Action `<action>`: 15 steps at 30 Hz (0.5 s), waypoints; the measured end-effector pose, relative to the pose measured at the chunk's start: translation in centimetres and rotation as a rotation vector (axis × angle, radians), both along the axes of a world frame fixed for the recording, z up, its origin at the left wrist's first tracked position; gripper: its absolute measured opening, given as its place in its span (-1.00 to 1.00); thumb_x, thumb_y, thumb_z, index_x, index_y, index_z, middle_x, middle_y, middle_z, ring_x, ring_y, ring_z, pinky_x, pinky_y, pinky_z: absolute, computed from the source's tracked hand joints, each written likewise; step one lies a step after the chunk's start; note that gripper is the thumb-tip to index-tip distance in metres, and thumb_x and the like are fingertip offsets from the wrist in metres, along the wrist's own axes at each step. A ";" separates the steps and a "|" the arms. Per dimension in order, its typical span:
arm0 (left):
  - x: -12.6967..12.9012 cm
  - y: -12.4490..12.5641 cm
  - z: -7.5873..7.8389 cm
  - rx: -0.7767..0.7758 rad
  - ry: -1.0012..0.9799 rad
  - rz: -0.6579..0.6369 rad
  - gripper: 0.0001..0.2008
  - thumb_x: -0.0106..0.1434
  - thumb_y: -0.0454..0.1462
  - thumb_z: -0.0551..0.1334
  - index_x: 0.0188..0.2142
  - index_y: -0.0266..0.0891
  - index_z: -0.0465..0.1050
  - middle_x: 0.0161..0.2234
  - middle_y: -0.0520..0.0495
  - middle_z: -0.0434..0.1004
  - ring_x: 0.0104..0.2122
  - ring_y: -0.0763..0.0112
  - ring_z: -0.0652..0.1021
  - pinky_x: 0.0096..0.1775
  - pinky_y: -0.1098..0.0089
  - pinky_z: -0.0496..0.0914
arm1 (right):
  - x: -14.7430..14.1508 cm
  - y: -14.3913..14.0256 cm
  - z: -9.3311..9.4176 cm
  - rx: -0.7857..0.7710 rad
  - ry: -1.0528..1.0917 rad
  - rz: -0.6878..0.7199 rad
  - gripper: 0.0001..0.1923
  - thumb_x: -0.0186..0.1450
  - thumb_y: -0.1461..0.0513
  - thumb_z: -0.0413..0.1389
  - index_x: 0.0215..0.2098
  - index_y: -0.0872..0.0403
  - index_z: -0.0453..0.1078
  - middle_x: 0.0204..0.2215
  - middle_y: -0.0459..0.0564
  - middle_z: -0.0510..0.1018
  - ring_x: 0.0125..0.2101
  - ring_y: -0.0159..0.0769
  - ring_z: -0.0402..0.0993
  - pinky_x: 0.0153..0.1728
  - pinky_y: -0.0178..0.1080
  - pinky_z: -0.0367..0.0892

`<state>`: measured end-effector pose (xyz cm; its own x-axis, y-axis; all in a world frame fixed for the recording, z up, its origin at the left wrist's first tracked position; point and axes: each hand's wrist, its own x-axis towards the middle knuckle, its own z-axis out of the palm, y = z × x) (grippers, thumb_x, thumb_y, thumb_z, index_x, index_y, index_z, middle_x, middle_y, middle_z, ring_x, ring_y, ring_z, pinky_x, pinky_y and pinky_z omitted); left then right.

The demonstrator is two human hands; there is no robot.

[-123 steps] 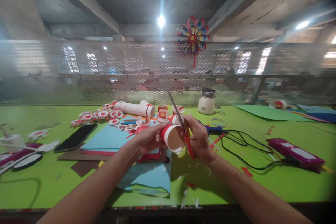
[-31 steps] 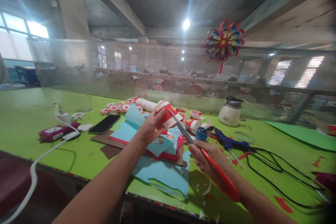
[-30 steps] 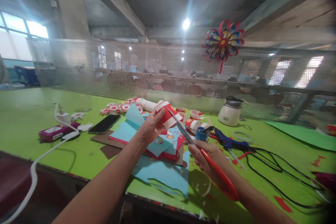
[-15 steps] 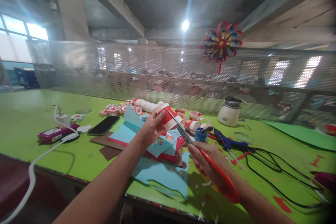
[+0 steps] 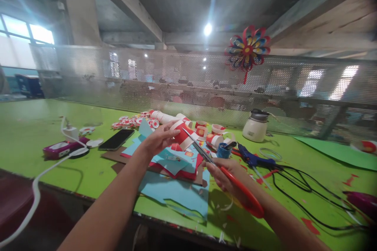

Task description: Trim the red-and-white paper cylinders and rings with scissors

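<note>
Nearest the camera, the right hand (image 5: 226,174) is closed around the red handles of the scissors (image 5: 224,170), blades slightly parted and pointing up and away toward the cup. Just beyond, the left hand (image 5: 157,139) grips a red-and-white paper cup (image 5: 180,135) on its side, fingers wrapped over the top, held above the pile of blue and red paper sheets (image 5: 176,172) on the green table (image 5: 44,125). The blade tips sit right at the cup's wall — this looks like the trimming step, mid-cut. The next move likely calls for a steady cup and a small turn of it into the blades, with the fingers kept clear of the cutting line.

Against half a second ago, the cup sits lower and further left, and the left hand's fingers have spread over it; four seconds back, the cup was held close in, mouth toward the camera.

Further out lie a blue glue gun (image 5: 250,159), a phone (image 5: 114,139), more cut cups (image 5: 216,135), a white pot (image 5: 255,127) — and a paper pinwheel (image 5: 247,49) on the mesh.
</note>
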<state>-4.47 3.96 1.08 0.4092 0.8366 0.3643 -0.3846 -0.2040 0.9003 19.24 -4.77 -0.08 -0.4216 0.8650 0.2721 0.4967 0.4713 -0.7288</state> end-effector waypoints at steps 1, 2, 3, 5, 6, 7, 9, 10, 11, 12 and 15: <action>-0.2 0.1 0.0 -0.008 0.022 0.003 -0.54 0.06 -0.32 0.31 -0.01 -0.27 0.35 -0.11 -0.21 0.47 -0.24 0.31 0.51 -0.25 0.36 0.42 | 0.2 0.2 0.0 -0.010 -0.008 0.028 -0.51 0.30 -0.08 -0.11 -0.36 0.15 0.40 -0.69 -0.20 0.19 -0.69 -0.49 0.14 -0.67 -0.40 0.11; -0.3 0.2 0.0 -0.018 0.042 0.005 -0.52 0.04 -0.32 0.32 -0.01 -0.24 0.34 -0.10 -0.21 0.46 -0.24 0.29 0.51 -0.26 0.34 0.42 | 0.3 0.3 0.0 -0.017 -0.019 0.056 -0.51 0.31 -0.07 -0.12 -0.36 0.15 0.39 -0.68 -0.20 0.21 -0.68 -0.49 0.16 -0.66 -0.40 0.12; -0.3 0.3 -0.1 -0.029 0.061 0.005 -0.49 0.02 -0.33 0.33 0.00 -0.22 0.33 -0.10 -0.20 0.46 -0.25 0.28 0.52 -0.28 0.33 0.43 | 0.5 0.4 0.1 -0.017 -0.032 0.079 -0.51 0.32 -0.07 -0.13 -0.37 0.14 0.38 -0.67 -0.19 0.24 -0.67 -0.48 0.18 -0.64 -0.39 0.14; -0.3 0.3 -0.1 -0.042 0.086 0.001 -0.46 0.00 -0.33 0.34 0.02 -0.19 0.32 -0.11 -0.19 0.46 -0.27 0.27 0.52 -0.30 0.31 0.43 | 0.8 0.6 0.2 0.001 -0.068 0.110 -0.53 0.33 -0.05 -0.15 -0.39 0.13 0.35 -0.65 -0.18 0.29 -0.64 -0.46 0.23 -0.59 -0.38 0.18; -0.3 0.3 -0.1 -0.043 0.091 -0.002 -0.44 0.00 -0.33 0.34 0.03 -0.19 0.31 -0.12 -0.19 0.47 -0.27 0.27 0.53 -0.30 0.32 0.43 | 1.0 0.7 0.3 0.012 -0.087 0.122 -0.54 0.34 -0.05 -0.16 -0.41 0.12 0.34 -0.64 -0.17 0.32 -0.61 -0.45 0.26 -0.56 -0.37 0.20; -0.3 0.3 -0.1 -0.040 0.088 -0.005 -0.43 -0.01 -0.34 0.34 0.03 -0.19 0.31 -0.14 -0.18 0.47 -0.27 0.27 0.53 -0.30 0.32 0.43 | 1.1 0.8 0.4 0.016 -0.105 0.130 -0.53 0.34 -0.05 -0.16 -0.43 0.11 0.32 -0.63 -0.16 0.34 -0.59 -0.43 0.29 -0.53 -0.36 0.22; -0.4 0.3 -0.1 -0.030 0.082 -0.005 -0.41 -0.02 -0.35 0.35 0.04 -0.20 0.31 -0.17 -0.17 0.49 -0.27 0.29 0.53 -0.29 0.35 0.42 | 1.4 1.1 0.5 0.001 -0.148 0.136 -0.53 0.34 -0.05 -0.17 -0.44 0.10 0.31 -0.62 -0.14 0.38 -0.56 -0.40 0.34 -0.49 -0.34 0.25; -0.5 0.3 -0.1 -0.027 0.085 0.005 -0.40 -0.03 -0.35 0.36 0.04 -0.20 0.31 -0.19 -0.16 0.50 -0.28 0.30 0.53 -0.31 0.37 0.42 | 1.6 1.3 0.6 -0.009 -0.169 0.131 -0.53 0.34 -0.05 -0.17 -0.44 0.11 0.32 -0.61 -0.13 0.40 -0.55 -0.38 0.36 -0.48 -0.32 0.26; -0.6 0.4 0.0 -0.024 0.092 0.026 -0.40 -0.05 -0.35 0.37 0.03 -0.20 0.32 -0.21 -0.15 0.50 -0.30 0.32 0.53 -0.33 0.39 0.41 | 1.8 1.4 0.6 -0.012 -0.187 0.121 -0.53 0.34 -0.05 -0.16 -0.42 0.11 0.32 -0.59 -0.12 0.41 -0.54 -0.37 0.37 -0.47 -0.31 0.27; -0.7 0.5 0.0 -0.021 0.101 0.055 -0.39 -0.06 -0.35 0.38 0.03 -0.20 0.33 -0.22 -0.15 0.50 -0.33 0.34 0.52 -0.34 0.41 0.41 | 2.0 1.6 0.7 -0.008 -0.201 0.113 -0.54 0.33 -0.05 -0.15 -0.41 0.11 0.33 -0.58 -0.11 0.42 -0.53 -0.35 0.38 -0.46 -0.31 0.27; -1.1 1.0 0.0 0.003 0.097 0.169 -0.41 -0.09 -0.32 0.39 -0.01 -0.20 0.36 -0.22 -0.13 0.48 -0.36 0.38 0.51 -0.36 0.39 0.41 | 2.5 2.1 0.7 0.021 -0.216 0.087 -0.55 0.32 -0.06 -0.14 -0.45 0.09 0.29 -0.58 -0.11 0.42 -0.51 -0.33 0.39 -0.46 -0.30 0.26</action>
<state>-5.61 4.92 1.08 0.2961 0.8953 0.3328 -0.2562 -0.2611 0.9307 21.75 -2.63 0.63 -0.5450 0.8178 0.1851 0.5969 0.5335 -0.5992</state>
